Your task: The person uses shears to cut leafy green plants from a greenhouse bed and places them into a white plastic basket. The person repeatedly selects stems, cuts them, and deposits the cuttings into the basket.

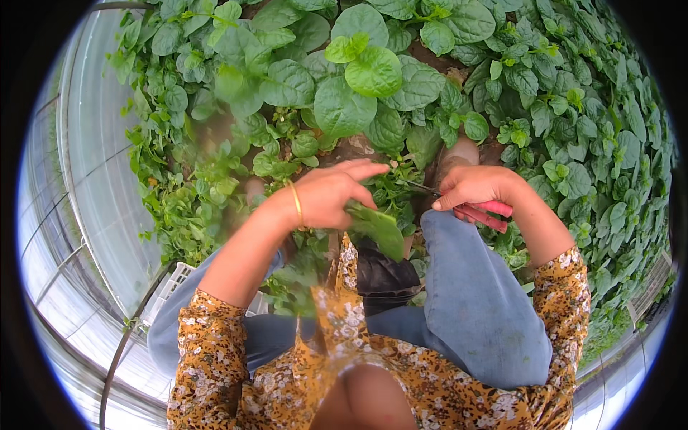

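My left hand (336, 196), with a yellow bangle (296, 204) at its wrist, holds a bunch of picked green leaves (379, 231) against the palm. Its index finger points out towards the low stems. In my right hand (473, 188) is a pair of snips with red handles (492, 212). The thin metal blades (422, 187) point left, at the stems between my two hands. Broad-leaved plants that look like Malabar spinach (346, 105) grow just beyond both hands. The right hand is just above my denim-covered knee (449, 226).
Dense leafy plants (580, 145) fill the right side. A greenhouse film wall (102, 134) curves along the left. A white plastic crate (174, 282) stands at my left leg. Something black (387, 271) lies between my legs. Blurred greens (293, 287) are near my lap.
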### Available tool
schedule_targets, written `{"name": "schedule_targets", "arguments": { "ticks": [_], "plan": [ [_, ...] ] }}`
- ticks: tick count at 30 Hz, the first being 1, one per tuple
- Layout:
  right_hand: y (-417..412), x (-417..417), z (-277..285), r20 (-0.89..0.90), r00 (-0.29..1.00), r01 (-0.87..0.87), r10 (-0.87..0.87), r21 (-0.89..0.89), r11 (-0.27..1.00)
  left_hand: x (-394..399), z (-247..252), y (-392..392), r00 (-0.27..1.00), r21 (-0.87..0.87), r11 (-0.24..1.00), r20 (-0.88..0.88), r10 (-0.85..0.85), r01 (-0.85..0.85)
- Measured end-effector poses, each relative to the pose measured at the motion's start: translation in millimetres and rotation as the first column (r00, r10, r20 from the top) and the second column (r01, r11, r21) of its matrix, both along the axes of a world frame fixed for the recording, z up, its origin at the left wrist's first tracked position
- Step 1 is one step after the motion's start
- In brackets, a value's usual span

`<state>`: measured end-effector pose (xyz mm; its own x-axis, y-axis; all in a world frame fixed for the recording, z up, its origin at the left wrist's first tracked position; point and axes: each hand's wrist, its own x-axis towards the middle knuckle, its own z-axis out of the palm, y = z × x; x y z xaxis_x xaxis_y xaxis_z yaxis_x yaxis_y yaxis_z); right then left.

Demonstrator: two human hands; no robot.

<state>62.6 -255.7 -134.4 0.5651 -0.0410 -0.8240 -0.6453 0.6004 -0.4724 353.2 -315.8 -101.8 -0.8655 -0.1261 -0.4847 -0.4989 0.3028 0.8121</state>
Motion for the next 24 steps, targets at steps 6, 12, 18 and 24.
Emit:
{"name": "schedule_targets", "arguments": {
  "ticks": [6,12,18,24],
  "plan": [
    [-10,23,-6,-0.022,0.987,-0.162,0.161,-0.032,0.986,-18,-24,94,0.974,-0.317,0.921,0.040,-0.224,0.225],
    [-8,55,-28,-0.032,0.940,-0.341,0.339,-0.117,0.933,-11,-34,112,0.980,-0.526,0.843,-0.080,-0.184,0.115],
    [3,56,-20,-0.037,0.986,-0.165,0.161,-0.168,0.972,13,-28,80,0.975,-0.366,0.917,-0.203,0.088,-0.159],
    [5,17,-6,-0.025,0.993,-0.117,0.115,-0.083,0.990,37,-3,-26,0.814,0.617,0.540,0.351,0.463,-0.573]
  ]
}}
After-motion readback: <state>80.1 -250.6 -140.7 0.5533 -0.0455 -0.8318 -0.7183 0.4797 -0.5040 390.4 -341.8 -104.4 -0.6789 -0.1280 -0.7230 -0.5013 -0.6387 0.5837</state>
